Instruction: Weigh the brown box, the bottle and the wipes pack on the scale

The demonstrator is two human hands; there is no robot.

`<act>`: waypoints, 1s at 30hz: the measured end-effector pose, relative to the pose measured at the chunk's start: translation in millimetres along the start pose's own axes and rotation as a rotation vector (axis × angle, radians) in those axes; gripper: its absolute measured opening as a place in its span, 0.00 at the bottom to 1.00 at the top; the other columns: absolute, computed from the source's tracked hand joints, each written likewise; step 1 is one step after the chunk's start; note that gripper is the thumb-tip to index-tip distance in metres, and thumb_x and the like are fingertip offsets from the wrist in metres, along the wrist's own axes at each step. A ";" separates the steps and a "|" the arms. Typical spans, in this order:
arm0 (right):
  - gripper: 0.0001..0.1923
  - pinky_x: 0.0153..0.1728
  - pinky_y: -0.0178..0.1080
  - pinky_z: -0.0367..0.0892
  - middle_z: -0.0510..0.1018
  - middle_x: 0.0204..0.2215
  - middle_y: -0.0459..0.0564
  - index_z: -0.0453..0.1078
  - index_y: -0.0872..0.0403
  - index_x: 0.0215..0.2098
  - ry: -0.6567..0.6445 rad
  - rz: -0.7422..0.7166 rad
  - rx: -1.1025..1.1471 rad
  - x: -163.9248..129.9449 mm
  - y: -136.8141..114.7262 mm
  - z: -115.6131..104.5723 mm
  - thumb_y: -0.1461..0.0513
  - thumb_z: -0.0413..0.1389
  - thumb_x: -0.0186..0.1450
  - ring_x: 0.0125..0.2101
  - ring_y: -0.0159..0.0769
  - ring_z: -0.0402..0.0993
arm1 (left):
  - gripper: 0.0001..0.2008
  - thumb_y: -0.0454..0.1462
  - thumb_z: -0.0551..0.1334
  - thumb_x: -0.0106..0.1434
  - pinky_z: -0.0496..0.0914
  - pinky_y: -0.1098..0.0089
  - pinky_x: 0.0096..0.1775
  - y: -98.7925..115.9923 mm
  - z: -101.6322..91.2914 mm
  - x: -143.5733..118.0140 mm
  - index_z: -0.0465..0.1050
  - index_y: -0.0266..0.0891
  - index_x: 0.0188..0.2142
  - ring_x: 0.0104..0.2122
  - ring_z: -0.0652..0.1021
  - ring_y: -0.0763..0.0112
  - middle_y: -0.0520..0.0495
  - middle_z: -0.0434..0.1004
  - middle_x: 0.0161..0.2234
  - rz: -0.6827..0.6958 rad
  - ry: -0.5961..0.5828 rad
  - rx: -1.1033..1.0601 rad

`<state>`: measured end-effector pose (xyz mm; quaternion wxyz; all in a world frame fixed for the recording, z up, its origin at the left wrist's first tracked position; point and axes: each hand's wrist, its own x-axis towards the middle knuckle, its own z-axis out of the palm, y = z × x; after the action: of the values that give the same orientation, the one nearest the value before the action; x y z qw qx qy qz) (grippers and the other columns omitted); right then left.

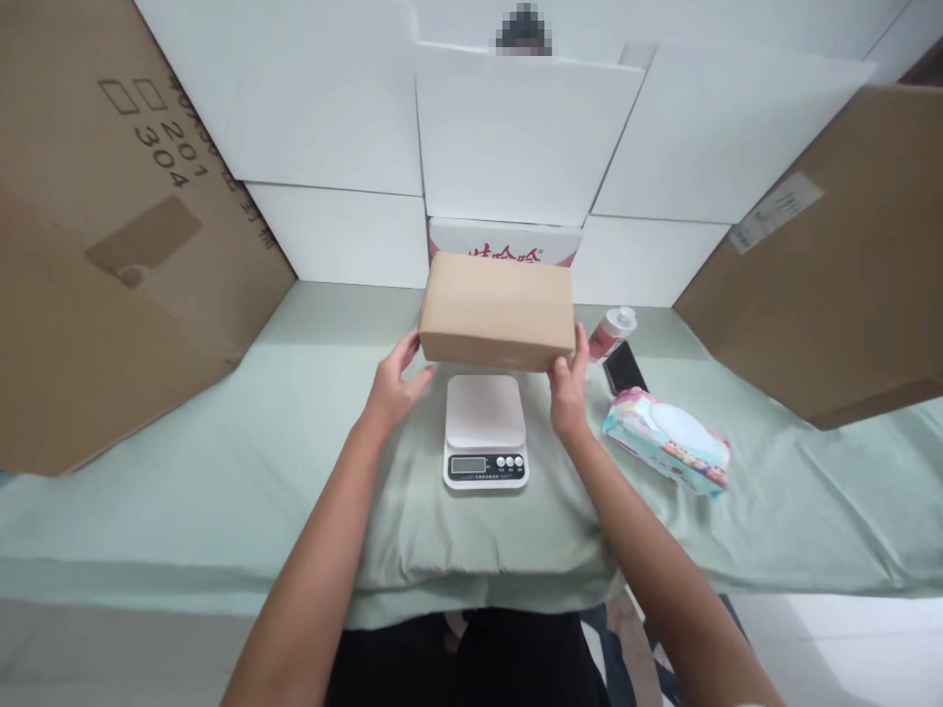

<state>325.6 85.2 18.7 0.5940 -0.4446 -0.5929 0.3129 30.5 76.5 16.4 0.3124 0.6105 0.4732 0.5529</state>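
Note:
A plain brown cardboard box (497,307) is held up in the air above and just behind a small white digital scale (485,429). My left hand (393,385) grips the box's lower left corner. My right hand (569,388) grips its lower right corner. The scale lies flat on the pale green cloth (221,471), its display and buttons facing me, with nothing on its platform.
A floral tissue pack (669,437), a dark phone (625,368) and a pink-and-white bottle (611,332) lie right of the scale. Large brown cartons (110,245) (832,275) lean at both sides. White boards (516,137) and a red-lettered white box (505,241) stand behind.

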 end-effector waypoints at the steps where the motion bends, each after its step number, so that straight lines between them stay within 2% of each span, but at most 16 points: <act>1: 0.41 0.71 0.55 0.63 0.57 0.76 0.55 0.42 0.43 0.78 -0.008 0.013 0.020 11.6 4.7 5.4 0.42 0.48 0.73 0.74 0.46 0.59 | 0.37 0.42 0.67 0.62 0.63 0.51 0.73 -7.8 3.6 13.0 0.67 0.35 0.69 0.71 0.70 0.48 0.35 0.72 0.69 0.002 0.013 0.009; 5: 0.37 0.70 0.55 0.63 0.65 0.71 0.58 0.53 0.48 0.73 -0.018 0.052 0.019 51.1 37.9 25.4 0.44 0.49 0.71 0.71 0.45 0.62 | 0.39 0.35 0.64 0.58 0.62 0.51 0.74 -48.5 21.5 46.0 0.66 0.32 0.70 0.71 0.70 0.49 0.34 0.71 0.70 -0.057 0.051 -0.024; 8: 0.33 0.71 0.55 0.62 0.68 0.68 0.58 0.58 0.50 0.68 0.024 0.083 0.012 68.2 61.3 34.3 0.49 0.50 0.68 0.69 0.44 0.64 | 0.38 0.34 0.62 0.59 0.63 0.51 0.74 -72.3 29.1 53.9 0.66 0.36 0.70 0.71 0.70 0.51 0.37 0.71 0.70 -0.067 0.045 -0.054; 11: 0.31 0.66 0.54 0.67 0.72 0.64 0.57 0.61 0.50 0.65 0.067 0.139 0.034 76.1 75.2 38.4 0.55 0.50 0.63 0.63 0.43 0.69 | 0.38 0.32 0.60 0.60 0.61 0.51 0.75 -83.5 29.1 55.9 0.65 0.37 0.71 0.72 0.68 0.52 0.39 0.70 0.71 -0.047 0.018 -0.045; 15: 0.27 0.62 0.50 0.69 0.76 0.56 0.54 0.65 0.50 0.58 0.123 0.127 -0.003 75.4 83.0 39.8 0.56 0.50 0.61 0.56 0.41 0.73 | 0.39 0.31 0.61 0.60 0.58 0.50 0.76 -88.1 26.9 56.1 0.64 0.42 0.72 0.75 0.64 0.51 0.42 0.65 0.74 -0.075 -0.020 0.054; 17: 0.22 0.58 0.47 0.70 0.77 0.53 0.53 0.66 0.50 0.55 0.204 0.075 -0.095 71.4 83.8 39.8 0.55 0.51 0.63 0.51 0.40 0.73 | 0.39 0.31 0.62 0.60 0.58 0.50 0.76 -87.6 26.5 55.4 0.65 0.43 0.72 0.75 0.62 0.50 0.42 0.59 0.76 -0.055 -0.002 0.131; 19: 0.18 0.51 0.45 0.71 0.76 0.46 0.51 0.67 0.51 0.50 0.302 0.039 -0.202 66.8 82.9 40.0 0.53 0.55 0.64 0.44 0.38 0.72 | 0.37 0.32 0.63 0.61 0.62 0.50 0.73 -84.3 26.6 54.0 0.66 0.43 0.71 0.75 0.63 0.49 0.40 0.59 0.76 -0.016 0.049 0.205; 21: 0.15 0.45 0.42 0.70 0.73 0.36 0.46 0.65 0.51 0.45 0.350 0.025 -0.268 62.7 80.5 40.6 0.54 0.57 0.64 0.36 0.36 0.69 | 0.33 0.33 0.63 0.62 0.70 0.52 0.67 -78.6 27.3 52.3 0.69 0.41 0.67 0.68 0.72 0.50 0.36 0.67 0.71 0.019 0.119 0.279; 23: 0.12 0.40 0.40 0.67 0.67 0.29 0.40 0.63 0.50 0.42 0.334 0.012 -0.276 59.9 77.2 41.3 0.55 0.57 0.64 0.31 0.34 0.65 | 0.24 0.35 0.63 0.64 0.76 0.57 0.56 -72.1 28.4 51.0 0.74 0.39 0.60 0.55 0.81 0.56 0.36 0.76 0.60 0.021 0.189 0.363; 25: 0.11 0.37 0.39 0.64 0.64 0.26 0.37 0.62 0.49 0.40 0.314 0.001 -0.266 58.1 74.1 41.7 0.55 0.57 0.64 0.28 0.33 0.63 | 0.16 0.36 0.62 0.66 0.76 0.61 0.48 -66.9 29.5 50.7 0.76 0.39 0.52 0.42 0.82 0.62 0.40 0.81 0.48 -0.012 0.220 0.419; 27: 0.11 0.36 0.39 0.63 0.63 0.25 0.36 0.61 0.49 0.40 0.310 0.006 -0.253 57.2 72.5 41.8 0.55 0.57 0.64 0.27 0.33 0.62 | 0.11 0.37 0.63 0.66 0.74 0.63 0.45 -63.7 30.3 51.2 0.76 0.40 0.48 0.36 0.81 0.65 0.44 0.83 0.40 -0.048 0.210 0.419; 30: 0.12 0.35 0.39 0.63 0.65 0.24 0.36 0.61 0.49 0.41 0.305 0.026 -0.237 57.1 73.3 43.2 0.55 0.58 0.64 0.27 0.33 0.64 | 0.11 0.37 0.64 0.66 0.73 0.65 0.41 -61.6 30.6 52.7 0.76 0.41 0.48 0.35 0.81 0.67 0.46 0.85 0.39 -0.073 0.182 0.385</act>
<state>300.3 173.4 -27.0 0.6162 -0.5616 -0.5229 0.1776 42.7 151.5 -25.2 0.1658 0.5888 0.6184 0.4934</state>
